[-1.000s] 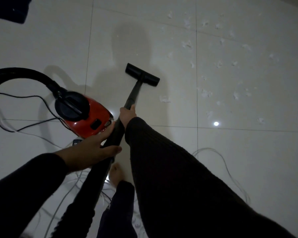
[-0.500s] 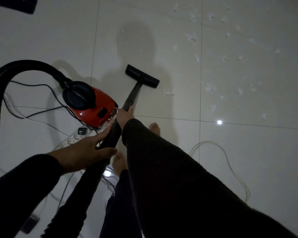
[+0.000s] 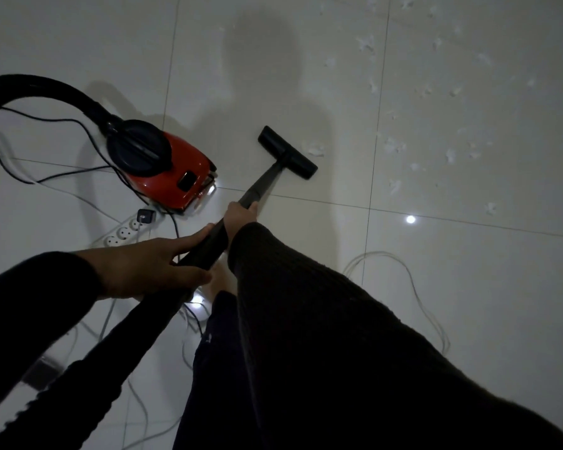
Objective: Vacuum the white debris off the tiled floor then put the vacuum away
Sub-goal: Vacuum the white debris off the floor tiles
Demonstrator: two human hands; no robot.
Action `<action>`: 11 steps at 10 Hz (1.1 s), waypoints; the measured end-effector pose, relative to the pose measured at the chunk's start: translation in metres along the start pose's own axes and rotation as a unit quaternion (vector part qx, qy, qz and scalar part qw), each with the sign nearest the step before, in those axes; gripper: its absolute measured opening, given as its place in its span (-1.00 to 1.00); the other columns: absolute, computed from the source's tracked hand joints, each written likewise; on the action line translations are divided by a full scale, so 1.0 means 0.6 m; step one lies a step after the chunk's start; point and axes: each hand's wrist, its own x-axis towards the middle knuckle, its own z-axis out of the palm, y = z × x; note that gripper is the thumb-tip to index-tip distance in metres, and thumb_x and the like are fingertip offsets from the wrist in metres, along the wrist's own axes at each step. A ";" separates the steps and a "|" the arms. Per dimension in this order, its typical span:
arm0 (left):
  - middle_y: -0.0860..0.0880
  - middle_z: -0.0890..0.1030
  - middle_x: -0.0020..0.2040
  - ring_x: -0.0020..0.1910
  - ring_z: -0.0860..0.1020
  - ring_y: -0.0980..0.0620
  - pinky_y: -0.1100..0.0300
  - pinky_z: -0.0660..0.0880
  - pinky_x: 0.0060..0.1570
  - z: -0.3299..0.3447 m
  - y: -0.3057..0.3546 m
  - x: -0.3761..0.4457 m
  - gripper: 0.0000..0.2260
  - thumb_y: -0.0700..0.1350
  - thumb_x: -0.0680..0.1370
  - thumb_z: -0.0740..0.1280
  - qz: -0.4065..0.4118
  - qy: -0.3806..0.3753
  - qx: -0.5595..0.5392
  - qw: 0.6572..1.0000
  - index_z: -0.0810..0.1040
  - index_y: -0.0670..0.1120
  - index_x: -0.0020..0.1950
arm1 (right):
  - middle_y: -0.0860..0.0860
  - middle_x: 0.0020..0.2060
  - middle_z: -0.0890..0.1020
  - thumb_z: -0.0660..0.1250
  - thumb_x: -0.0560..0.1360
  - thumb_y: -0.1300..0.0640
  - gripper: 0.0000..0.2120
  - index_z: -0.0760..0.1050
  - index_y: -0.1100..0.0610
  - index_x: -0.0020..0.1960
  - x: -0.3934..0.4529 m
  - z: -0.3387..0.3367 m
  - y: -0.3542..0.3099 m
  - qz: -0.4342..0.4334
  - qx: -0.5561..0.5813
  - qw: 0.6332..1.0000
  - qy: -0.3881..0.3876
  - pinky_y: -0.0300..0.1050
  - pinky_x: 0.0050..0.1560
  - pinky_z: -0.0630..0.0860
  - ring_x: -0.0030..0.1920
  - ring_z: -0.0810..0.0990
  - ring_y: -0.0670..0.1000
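Note:
A red canister vacuum point(image 3: 173, 177) with a black lid sits on the pale tiled floor point(image 3: 468, 287) at the left. Its black hose point(image 3: 46, 92) arcs off to the left. The black wand point(image 3: 260, 185) runs from my hands to the flat black floor nozzle point(image 3: 286, 152), which rests on the tiles. My right hand point(image 3: 241, 214) grips the wand further down. My left hand point(image 3: 153, 267) wraps the wand's upper end near my body. One white scrap point(image 3: 316, 149) lies right beside the nozzle. Several more bits of white debris point(image 3: 394, 146) are scattered to the upper right.
A white power strip point(image 3: 124, 233) with a plug lies by the vacuum. Black and white cables point(image 3: 413, 287) loop over the floor left, right and behind my legs. My bare foot point(image 3: 218, 284) shows under the wand. A dark object point(image 3: 41, 371) lies at the lower left.
The nozzle has slid right and nearer, up to the white scrap. My view has shifted, so the vacuum body and power strip now show more fully at the left.

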 end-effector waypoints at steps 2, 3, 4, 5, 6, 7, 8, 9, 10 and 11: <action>0.06 0.68 -0.19 -0.27 0.66 0.09 0.11 0.63 -0.09 0.055 0.013 0.058 -0.31 0.07 0.49 0.33 -0.002 0.037 0.015 0.999 -0.08 0.43 0.39 | 0.09 -0.09 0.45 0.05 0.65 0.12 -0.43 -0.13 -0.16 0.55 -0.034 -0.085 -0.021 0.018 -0.024 0.999 -0.034 -0.07 -0.27 0.50 -0.24 0.48 0.03; 0.05 0.63 -0.01 -0.21 0.65 0.16 0.29 0.59 -0.14 0.089 0.043 0.097 -0.29 0.07 0.51 0.31 0.014 0.045 0.020 0.999 -0.13 0.39 0.43 | 0.17 0.22 0.45 0.03 0.65 0.16 -0.47 -0.07 0.01 0.57 -0.011 -0.122 -0.035 -0.002 -0.081 0.995 -0.063 0.10 0.17 0.52 0.10 0.53 0.19; -0.01 0.61 0.08 -0.13 0.66 0.10 0.23 0.60 -0.07 0.116 0.069 0.146 -0.25 0.03 0.52 0.30 0.040 0.051 -0.005 0.998 -0.18 0.37 0.45 | 0.17 0.22 0.45 0.04 0.65 0.11 -0.42 -0.16 -0.06 0.57 0.035 -0.165 -0.051 -0.016 -0.088 0.995 -0.051 0.13 0.27 0.46 0.11 0.51 0.18; 0.05 0.63 -0.09 -0.25 0.66 0.17 0.37 0.56 -0.23 0.136 0.091 0.188 -0.25 0.02 0.53 0.30 0.055 0.069 -0.017 0.996 -0.19 0.35 0.46 | 0.22 0.28 0.44 0.04 0.64 0.10 -0.43 -0.15 -0.07 0.57 0.069 -0.199 -0.068 -0.038 -0.086 0.995 -0.044 0.10 0.28 0.45 0.22 0.50 0.23; 0.06 0.64 -0.21 -0.28 0.66 0.16 0.37 0.52 -0.28 0.143 0.118 0.218 -0.25 0.01 0.52 0.31 0.073 0.078 -0.027 0.994 -0.17 0.36 0.46 | 0.21 0.28 0.44 0.05 0.64 0.10 -0.39 -0.19 -0.11 0.57 0.092 -0.224 -0.095 -0.032 -0.104 0.993 -0.041 0.15 0.28 0.45 0.19 0.51 0.21; 0.03 0.64 -0.26 -0.29 0.65 0.14 0.34 0.52 -0.30 0.146 0.149 0.242 -0.27 0.01 0.52 0.30 0.078 0.086 -0.045 0.992 -0.15 0.39 0.45 | 0.18 0.42 0.31 0.06 0.64 0.15 -0.41 -0.12 -0.07 0.57 0.114 -0.242 -0.124 -0.048 -0.125 0.990 -0.044 0.15 0.30 0.43 0.22 0.48 0.21; 0.06 0.59 -0.25 -0.26 0.63 0.12 0.27 0.53 -0.24 0.150 0.181 0.268 -0.32 0.04 0.54 0.26 0.085 0.107 -0.065 0.989 -0.13 0.39 0.44 | 0.17 0.45 0.28 0.05 0.64 0.18 -0.43 -0.08 -0.03 0.57 0.141 -0.258 -0.154 -0.072 -0.153 0.984 -0.051 0.09 0.30 0.43 0.24 0.47 0.21; 0.05 0.57 -0.25 -0.31 0.62 0.10 0.14 0.55 -0.20 0.151 0.211 0.296 -0.35 0.05 0.55 0.24 0.081 0.114 -0.091 0.986 -0.11 0.41 0.44 | 0.17 0.43 0.31 0.04 0.64 0.17 -0.40 -0.16 -0.02 0.58 0.163 -0.276 -0.179 -0.084 -0.161 0.982 -0.055 -0.04 0.24 0.40 0.32 0.41 0.21; 0.03 0.60 -0.29 -0.29 0.63 0.06 0.09 0.59 -0.15 0.151 0.234 0.320 -0.34 0.06 0.55 0.25 0.080 0.113 -0.104 0.985 -0.12 0.38 0.45 | 0.17 0.47 0.25 0.00 0.65 0.20 -0.44 -0.15 0.11 0.57 0.184 -0.292 -0.198 -0.103 -0.209 0.970 -0.070 -0.16 0.25 0.30 0.43 0.31 0.18; 0.05 0.59 -0.19 -0.27 0.64 0.07 0.29 0.56 -0.33 0.149 0.252 0.342 -0.31 0.02 0.56 0.25 0.083 0.112 -0.121 0.983 -0.17 0.33 0.47 | 0.17 0.48 0.25 0.00 0.65 0.17 -0.44 -0.18 0.10 0.58 0.204 -0.299 -0.222 -0.106 -0.220 0.967 -0.074 -0.11 0.31 0.30 0.36 0.37 0.17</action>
